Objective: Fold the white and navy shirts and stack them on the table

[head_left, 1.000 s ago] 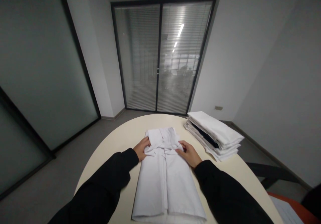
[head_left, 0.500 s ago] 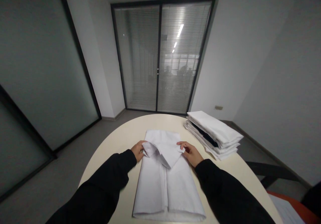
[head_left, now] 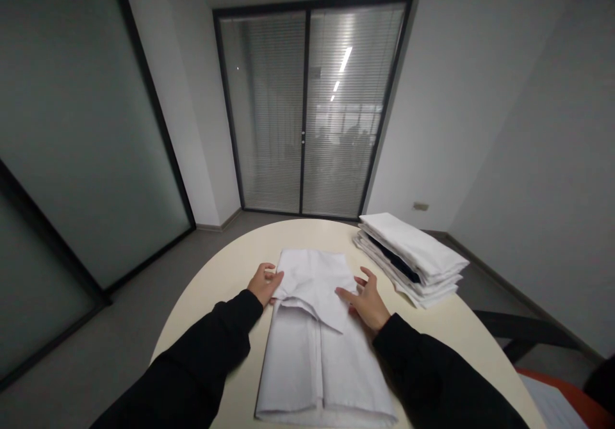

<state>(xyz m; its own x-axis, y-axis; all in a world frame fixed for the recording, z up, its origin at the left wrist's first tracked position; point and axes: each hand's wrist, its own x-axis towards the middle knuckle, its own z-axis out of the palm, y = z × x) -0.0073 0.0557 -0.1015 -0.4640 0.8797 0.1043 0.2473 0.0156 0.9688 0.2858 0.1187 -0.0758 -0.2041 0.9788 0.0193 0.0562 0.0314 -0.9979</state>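
Note:
A folded white garment (head_left: 295, 358) lies lengthwise on the table, with a seam or gap down its middle. Its upper end is turned down in a flap (head_left: 312, 288), whose lower edge hangs slightly lifted on the left and comes to a point toward the right. At the flap's left edge is my left hand (head_left: 264, 283), thumb against the cloth and fingers apart. My right hand (head_left: 368, 301) is open at the right edge, thumb touching the flap and index finger raised off it.
A stack of folded white cloth items (head_left: 410, 256), one dark layer among them, sits at the right of the round cream table (head_left: 216, 275). Beyond stand glass doors with blinds (head_left: 273, 128). A red-orange surface with white paper (head_left: 552, 403) shows at lower right.
The flap has come down flatter over the garment. My hands have loosened from its corners, the right one opening its fingers.

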